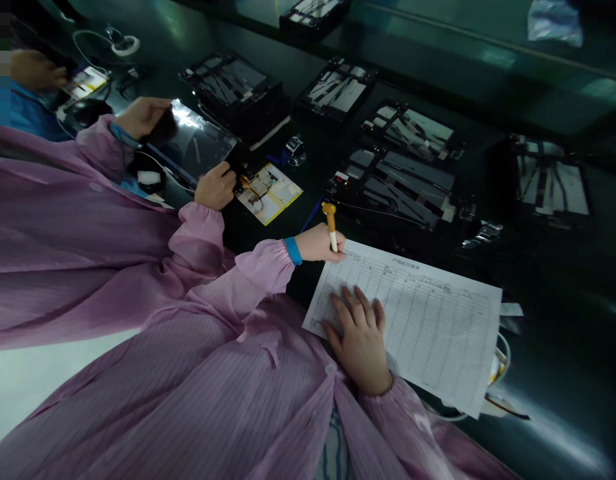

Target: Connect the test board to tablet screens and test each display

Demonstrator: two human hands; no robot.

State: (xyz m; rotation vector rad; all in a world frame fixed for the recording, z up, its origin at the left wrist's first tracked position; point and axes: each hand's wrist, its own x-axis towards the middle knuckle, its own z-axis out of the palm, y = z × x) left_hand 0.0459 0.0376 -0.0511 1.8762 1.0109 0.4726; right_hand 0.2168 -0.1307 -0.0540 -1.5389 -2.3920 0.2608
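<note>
My left hand (322,244), with a blue band at the wrist, pinches a pen (331,223) with an orange-brown figure topper and a white lower part. This hand rests by the upper left corner of a printed form (423,320), a white sheet with a ruled table and some handwriting near its top. The pen's tip is hidden by my fingers, so contact with the paper cannot be made out. My right hand (361,333) lies flat, palm down, fingers spread, on the left-hand part of the sheet.
Left of me, a co-worker's hands (215,187) hold a dark glossy screen (193,143) beside a yellow-edged board (271,193). Opened black device housings (398,183) stand beyond the form, with another stack (233,87) further left. A cable (505,353) pokes out beside the sheet.
</note>
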